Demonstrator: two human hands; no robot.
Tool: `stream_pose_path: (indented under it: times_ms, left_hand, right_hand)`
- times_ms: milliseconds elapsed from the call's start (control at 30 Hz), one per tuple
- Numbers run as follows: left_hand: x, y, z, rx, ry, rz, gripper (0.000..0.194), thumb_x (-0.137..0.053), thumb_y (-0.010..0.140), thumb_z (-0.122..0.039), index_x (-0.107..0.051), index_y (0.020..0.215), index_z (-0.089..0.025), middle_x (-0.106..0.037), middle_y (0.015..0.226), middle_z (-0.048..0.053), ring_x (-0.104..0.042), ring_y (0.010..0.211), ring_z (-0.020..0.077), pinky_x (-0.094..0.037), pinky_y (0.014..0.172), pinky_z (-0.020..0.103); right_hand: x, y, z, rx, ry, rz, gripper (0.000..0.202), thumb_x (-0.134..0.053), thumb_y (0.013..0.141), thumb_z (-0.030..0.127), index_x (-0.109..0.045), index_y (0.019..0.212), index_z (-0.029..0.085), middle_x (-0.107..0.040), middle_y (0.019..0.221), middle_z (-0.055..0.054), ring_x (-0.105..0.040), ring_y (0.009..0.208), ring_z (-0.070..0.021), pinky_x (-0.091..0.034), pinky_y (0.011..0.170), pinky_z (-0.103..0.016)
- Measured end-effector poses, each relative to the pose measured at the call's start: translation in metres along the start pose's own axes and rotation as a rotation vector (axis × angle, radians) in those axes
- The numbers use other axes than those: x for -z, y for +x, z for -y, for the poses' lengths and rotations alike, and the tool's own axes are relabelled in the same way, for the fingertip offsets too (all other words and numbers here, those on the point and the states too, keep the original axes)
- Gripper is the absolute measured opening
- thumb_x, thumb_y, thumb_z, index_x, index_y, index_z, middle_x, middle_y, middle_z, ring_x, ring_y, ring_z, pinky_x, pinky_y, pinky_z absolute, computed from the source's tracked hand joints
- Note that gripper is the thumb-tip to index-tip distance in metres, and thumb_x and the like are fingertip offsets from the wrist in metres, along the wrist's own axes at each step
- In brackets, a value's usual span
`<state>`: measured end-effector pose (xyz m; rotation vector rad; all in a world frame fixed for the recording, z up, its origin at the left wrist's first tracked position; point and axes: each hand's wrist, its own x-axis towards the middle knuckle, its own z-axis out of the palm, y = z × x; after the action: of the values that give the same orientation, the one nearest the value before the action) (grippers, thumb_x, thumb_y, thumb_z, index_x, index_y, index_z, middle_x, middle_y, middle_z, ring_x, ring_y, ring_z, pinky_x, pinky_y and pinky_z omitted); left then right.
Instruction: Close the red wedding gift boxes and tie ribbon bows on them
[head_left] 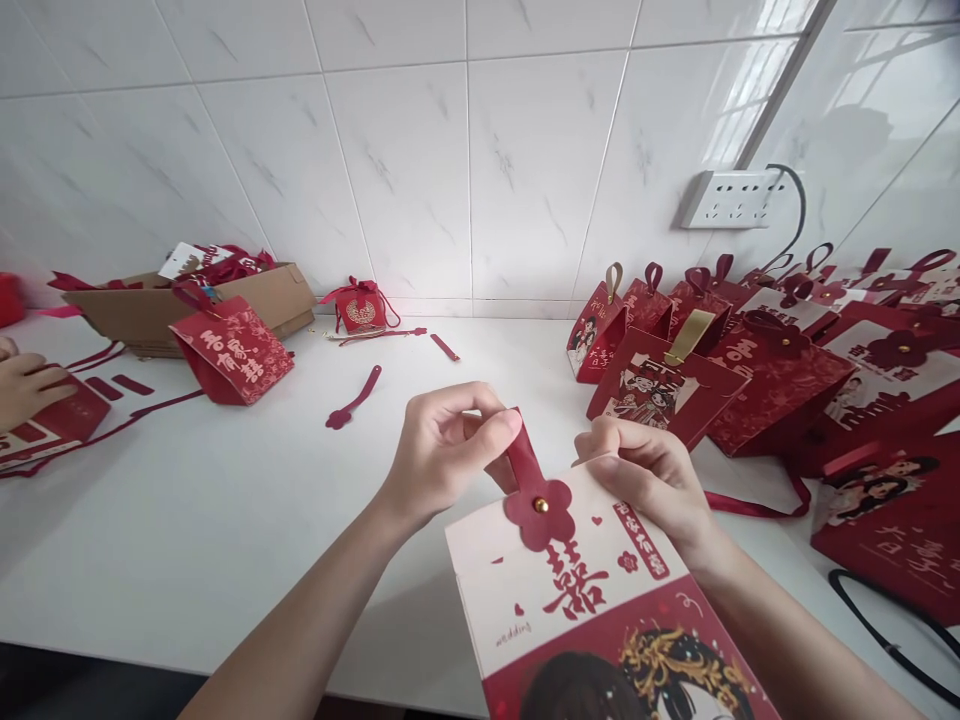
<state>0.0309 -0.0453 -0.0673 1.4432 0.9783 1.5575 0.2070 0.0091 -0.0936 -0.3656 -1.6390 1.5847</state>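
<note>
A red and white wedding gift box (pixel 517 600) with printed cartoon figures is held up in front of me, its top edge toward the wall. My left hand (pixel 457 445) pinches the dark red strap (pixel 525 455) between thumb and fingers. That strap ends in a flower shape (pixel 538 512) with a gold stud at its centre, lying on the box front. My right hand (pixel 649 475) grips the box's upper right corner, thumb on the front and fingers behind. A loose flower-ended strap (pixel 354 400) lies on the table, left of my left hand.
Several finished red gift boxes (pixel 780 375) crowd the right side. At the back left stand a cardboard box (pixel 289 300) of ribbons, a red box (pixel 234 350) and a small red pouch (pixel 361 308). Another person's hand (pixel 21 385) works at far left. A black cable (pixel 885 630) lies right.
</note>
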Motion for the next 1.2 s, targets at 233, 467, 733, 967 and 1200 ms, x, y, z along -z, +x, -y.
stream_pose_path:
  times_ms: [233, 467, 733, 967, 1200]
  left_hand:
    - [-0.001, 0.001, 0.001, 0.018, -0.015, -0.002, 0.026, -0.059, 0.081, -0.026, -0.055, 0.056, -0.018, -0.058, 0.055, -0.003, -0.055, 0.041, 0.0090, -0.040, 0.035, 0.019]
    - [0.009, 0.003, 0.005, 0.157, -0.089, 0.142, 0.031, -0.057, 0.080, -0.039, -0.056, 0.059, -0.017, -0.057, 0.054, 0.000, -0.051, 0.044, 0.0094, -0.038, 0.039, 0.021]
    - [0.008, 0.005, -0.001, 0.306, -0.087, 0.254, 0.026, -0.063, 0.077, -0.026, -0.052, 0.058, -0.013, -0.048, 0.052, -0.004, -0.042, 0.046, 0.0044, -0.033, 0.044, 0.017]
    - [0.006, 0.004, 0.004, 0.280, -0.097, 0.172, 0.034, -0.060, 0.080, -0.029, -0.053, 0.052, -0.012, -0.046, 0.046, -0.005, -0.039, 0.040, 0.0034, -0.030, 0.041, 0.017]
    - [0.011, 0.003, 0.006, 0.307, -0.091, 0.167, 0.031, -0.058, 0.083, -0.038, -0.070, 0.069, -0.014, -0.066, 0.060, 0.001, -0.059, 0.050, 0.0084, -0.043, 0.047, 0.017]
  right_hand:
    - [0.001, 0.001, 0.000, -0.006, 0.054, 0.005, 0.035, -0.059, 0.081, 0.032, -0.039, 0.056, 0.019, -0.031, 0.051, 0.007, -0.024, 0.042, -0.0049, -0.018, 0.036, -0.019]
    - [-0.002, -0.002, -0.002, 0.018, 0.063, -0.064, 0.032, -0.061, 0.081, 0.030, -0.044, 0.057, 0.018, -0.038, 0.052, 0.006, -0.029, 0.043, -0.0048, -0.023, 0.040, -0.019]
    - [-0.002, 0.001, -0.001, 0.019, -0.002, -0.135, 0.032, -0.061, 0.081, 0.029, -0.045, 0.057, 0.017, -0.042, 0.051, 0.005, -0.033, 0.044, -0.0049, -0.026, 0.041, -0.017]
    - [-0.002, 0.002, 0.000, 0.005, 0.011, -0.135, 0.033, -0.061, 0.081, 0.031, -0.043, 0.057, 0.017, -0.039, 0.051, 0.006, -0.030, 0.045, -0.0050, -0.024, 0.041, -0.018]
    - [-0.002, 0.001, -0.001, 0.017, 0.029, -0.115, 0.032, -0.060, 0.082, 0.030, -0.043, 0.057, 0.017, -0.040, 0.052, 0.006, -0.031, 0.045, -0.0045, -0.024, 0.042, -0.017]
